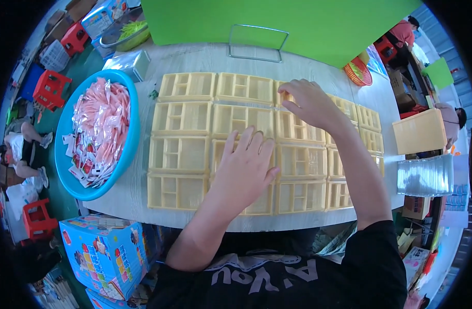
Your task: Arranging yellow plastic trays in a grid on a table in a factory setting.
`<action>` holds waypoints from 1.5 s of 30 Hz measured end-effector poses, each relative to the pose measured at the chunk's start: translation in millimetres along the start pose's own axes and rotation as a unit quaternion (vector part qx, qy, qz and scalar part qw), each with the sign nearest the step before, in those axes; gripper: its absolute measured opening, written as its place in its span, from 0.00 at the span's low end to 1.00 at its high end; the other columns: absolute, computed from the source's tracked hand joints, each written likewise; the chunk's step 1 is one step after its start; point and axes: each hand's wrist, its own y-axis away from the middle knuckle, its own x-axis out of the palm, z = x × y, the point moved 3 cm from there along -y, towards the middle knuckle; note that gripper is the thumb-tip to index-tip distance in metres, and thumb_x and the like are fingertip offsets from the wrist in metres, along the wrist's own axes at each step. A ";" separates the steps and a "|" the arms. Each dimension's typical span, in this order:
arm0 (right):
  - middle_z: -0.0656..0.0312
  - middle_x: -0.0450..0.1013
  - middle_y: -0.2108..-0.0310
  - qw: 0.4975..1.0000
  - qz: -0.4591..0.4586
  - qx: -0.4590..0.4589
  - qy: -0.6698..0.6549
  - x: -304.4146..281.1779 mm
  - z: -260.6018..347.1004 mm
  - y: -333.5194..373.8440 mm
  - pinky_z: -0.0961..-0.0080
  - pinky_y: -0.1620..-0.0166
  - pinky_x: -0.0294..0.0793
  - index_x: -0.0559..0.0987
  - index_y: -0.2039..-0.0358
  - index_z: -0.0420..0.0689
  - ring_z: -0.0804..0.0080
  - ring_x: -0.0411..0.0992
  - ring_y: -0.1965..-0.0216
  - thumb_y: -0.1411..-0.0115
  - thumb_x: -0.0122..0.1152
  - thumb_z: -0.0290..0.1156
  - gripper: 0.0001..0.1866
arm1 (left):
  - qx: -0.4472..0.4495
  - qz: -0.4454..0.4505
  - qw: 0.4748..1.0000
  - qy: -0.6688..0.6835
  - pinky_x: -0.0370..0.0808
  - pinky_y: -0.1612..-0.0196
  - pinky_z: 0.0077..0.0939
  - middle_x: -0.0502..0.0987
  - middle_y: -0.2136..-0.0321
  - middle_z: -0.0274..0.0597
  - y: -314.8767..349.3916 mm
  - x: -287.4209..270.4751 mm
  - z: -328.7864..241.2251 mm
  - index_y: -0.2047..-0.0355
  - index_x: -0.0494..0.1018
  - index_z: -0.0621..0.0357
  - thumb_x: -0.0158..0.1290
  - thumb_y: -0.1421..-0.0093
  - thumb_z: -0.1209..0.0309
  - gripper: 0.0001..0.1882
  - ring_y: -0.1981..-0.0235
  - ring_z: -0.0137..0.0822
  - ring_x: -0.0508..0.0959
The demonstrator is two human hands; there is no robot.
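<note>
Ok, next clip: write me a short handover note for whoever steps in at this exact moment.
Left hand: flat, palm down on a yellow compartment tray in the near rows, holding nothing.
Right hand: fingertips on a far-row tray, holding nothing.
Trays: laid edge to edge in a grid on the table.
Blue basin of pink and white sachets: on the table's left end.
Done: the grid is laid out.
Left: every tray compartment in view looks empty.

Pale yellow compartment trays [182, 154] lie in rows across a grey table [122, 198] at centre frame. The left hand [245, 167] rests flat, fingers spread, on the lower middle trays; the right hand [309, 103] touches an upper-right tray. A blue basin [130, 134] of pink packets [99, 129] sits left.
</note>
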 end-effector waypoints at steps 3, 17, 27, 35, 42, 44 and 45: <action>0.55 0.76 0.57 1.000 0.016 0.001 -0.005 -0.7 2.2 -1.1 0.59 0.44 0.66 0.77 0.51 0.44 0.56 0.72 0.50 0.35 0.57 0.38 0.16 | -0.003 -0.002 1.000 -0.007 0.57 0.32 0.52 0.70 0.44 0.52 1.5 1.7 0.3 0.46 0.69 0.61 0.59 0.38 0.57 0.27 0.35 0.50 0.64; 0.58 0.75 0.54 0.992 -0.024 -0.057 0.106 14.9 22.3 -29.9 0.55 0.38 0.63 0.82 0.56 0.48 0.56 0.71 0.46 0.35 0.54 0.30 0.11 | -0.007 0.003 1.000 -0.021 0.53 0.30 0.54 0.69 0.41 0.52 3.0 1.8 -2.6 0.43 0.68 0.59 0.58 0.38 0.56 0.28 0.33 0.51 0.62; 0.58 0.75 0.55 0.997 -0.012 -0.056 0.058 18.5 23.8 -28.4 0.57 0.38 0.63 0.84 0.58 0.50 0.58 0.71 0.47 0.37 0.56 0.26 0.11 | -0.008 0.014 1.000 -0.013 0.53 0.30 0.55 0.69 0.43 0.52 2.5 0.0 -0.8 0.45 0.70 0.61 0.57 0.37 0.58 0.26 0.33 0.51 0.62; 0.57 0.74 0.55 0.998 0.006 -0.063 -0.002 20.2 21.4 -21.2 0.60 0.39 0.64 0.83 0.58 0.48 0.57 0.70 0.47 0.35 0.54 0.30 0.11 | 0.000 0.020 1.000 -0.016 0.53 0.30 0.55 0.69 0.43 0.50 0.4 -3.4 -4.5 0.45 0.70 0.59 0.57 0.37 0.58 0.25 0.33 0.51 0.61; 0.59 0.74 0.58 0.991 -0.083 -0.103 0.009 10.7 24.5 -21.5 0.62 0.45 0.67 0.82 0.60 0.49 0.60 0.72 0.51 0.38 0.54 0.27 0.10 | -0.002 -0.010 1.000 -0.010 0.54 0.31 0.54 0.71 0.44 0.49 28.0 -45.6 -15.8 0.47 0.72 0.59 0.57 0.38 0.59 0.23 0.34 0.53 0.64; 0.59 0.73 0.55 0.996 -0.018 -0.085 0.015 3.2 37.8 -31.6 0.60 0.42 0.67 0.81 0.57 0.47 0.60 0.71 0.49 0.36 0.54 0.30 0.10 | -0.021 -0.028 0.999 -0.012 0.55 0.31 0.54 0.72 0.46 0.49 50.4 -51.5 -8.7 0.49 0.74 0.59 0.57 0.39 0.60 0.21 0.35 0.53 0.65; 0.59 0.73 0.55 0.996 -0.014 -0.090 0.014 2.1 45.8 -39.8 0.60 0.42 0.67 0.81 0.57 0.47 0.60 0.71 0.49 0.36 0.54 0.30 0.10 | -0.038 -0.067 0.997 -0.022 0.58 0.33 0.53 0.74 0.49 0.48 62.8 -53.6 -4.4 0.52 0.75 0.58 0.57 0.40 0.62 0.19 0.38 0.53 0.68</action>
